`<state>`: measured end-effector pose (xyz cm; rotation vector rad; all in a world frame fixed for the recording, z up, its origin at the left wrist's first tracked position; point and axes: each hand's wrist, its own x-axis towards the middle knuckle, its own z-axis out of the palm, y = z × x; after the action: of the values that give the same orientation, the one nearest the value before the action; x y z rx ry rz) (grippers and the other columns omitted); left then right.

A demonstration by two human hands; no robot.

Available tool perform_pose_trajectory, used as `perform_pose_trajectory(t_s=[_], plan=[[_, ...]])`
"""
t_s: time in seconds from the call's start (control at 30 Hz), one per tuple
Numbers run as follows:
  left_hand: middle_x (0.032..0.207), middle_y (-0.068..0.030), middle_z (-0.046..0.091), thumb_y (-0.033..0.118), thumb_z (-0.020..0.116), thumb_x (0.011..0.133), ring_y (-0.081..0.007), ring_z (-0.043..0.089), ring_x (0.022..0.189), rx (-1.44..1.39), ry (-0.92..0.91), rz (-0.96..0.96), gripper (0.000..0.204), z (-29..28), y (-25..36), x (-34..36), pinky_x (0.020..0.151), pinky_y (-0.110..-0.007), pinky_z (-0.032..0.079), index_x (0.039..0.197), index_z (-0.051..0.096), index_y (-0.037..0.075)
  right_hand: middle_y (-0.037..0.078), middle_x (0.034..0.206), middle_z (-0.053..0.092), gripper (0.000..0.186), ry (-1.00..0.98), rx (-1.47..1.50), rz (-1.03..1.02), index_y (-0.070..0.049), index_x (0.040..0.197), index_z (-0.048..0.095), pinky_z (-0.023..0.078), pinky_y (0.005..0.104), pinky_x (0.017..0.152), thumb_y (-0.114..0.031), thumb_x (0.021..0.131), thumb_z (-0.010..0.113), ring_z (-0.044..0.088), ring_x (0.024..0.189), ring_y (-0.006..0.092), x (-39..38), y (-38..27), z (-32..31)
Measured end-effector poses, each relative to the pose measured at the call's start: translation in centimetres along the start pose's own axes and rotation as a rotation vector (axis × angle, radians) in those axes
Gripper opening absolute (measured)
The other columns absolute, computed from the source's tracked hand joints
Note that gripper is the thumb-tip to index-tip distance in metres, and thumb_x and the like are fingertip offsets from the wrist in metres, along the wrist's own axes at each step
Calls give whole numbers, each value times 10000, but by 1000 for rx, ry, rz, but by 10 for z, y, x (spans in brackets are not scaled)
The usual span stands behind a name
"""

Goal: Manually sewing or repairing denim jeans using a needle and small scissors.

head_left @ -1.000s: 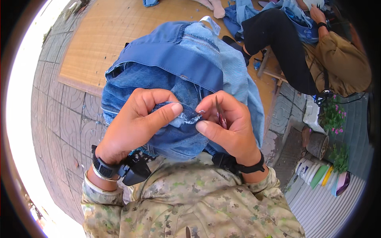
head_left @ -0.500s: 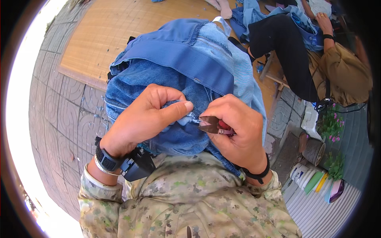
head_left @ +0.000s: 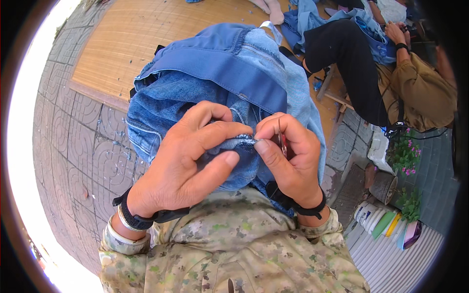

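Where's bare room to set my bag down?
Nearly bare: the board between its left edge and the denim, and the paving left of the board. Crowded: around the left hand and right hand, and at upper right, with a co-worker and more denim.

Bright daylight, white glare at left.

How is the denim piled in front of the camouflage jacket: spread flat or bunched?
Bunched: the denim lies in loose, overlapping folds and creases, with a darker blue band curving across it.
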<state>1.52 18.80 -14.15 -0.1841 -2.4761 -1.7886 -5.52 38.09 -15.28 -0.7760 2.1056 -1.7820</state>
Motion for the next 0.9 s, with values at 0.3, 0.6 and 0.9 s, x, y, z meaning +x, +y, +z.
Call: perform_pose_trajectory(t_s=[0.3, 0.6, 0.9], plan=[[812, -76, 554, 107, 694, 830, -212, 523, 743, -90, -32, -46, 189, 3, -14, -10, 670, -303, 401, 977, 656, -4, -42, 648, 509, 83, -117, 68, 258, -18, 887, 622, 309, 212, 501, -83, 877, 673, 378, 552, 31, 2, -9, 0], [739, -92, 515, 60, 687, 800, -269, 511, 693, -29, -28, 3, 133, 5, -13, -4, 607, -343, 394, 907, 620, 19, 33, 674, 541, 105, -164, -88, 167, 14, 868, 626, 338, 238, 507, -40, 822, 702, 425, 568, 66, 12, -18, -4], [845, -44, 555, 102, 699, 839, -152, 493, 772, -168, -76, -104, 206, 4, -10, -5, 713, -270, 391, 1016, 659, 3, -61, 660, 588, 108, -23, -293, -38, -34, 813, 651, 295, 188, 466, -98, 862, 723, 394, 544, -10, 8, -9, 5]])
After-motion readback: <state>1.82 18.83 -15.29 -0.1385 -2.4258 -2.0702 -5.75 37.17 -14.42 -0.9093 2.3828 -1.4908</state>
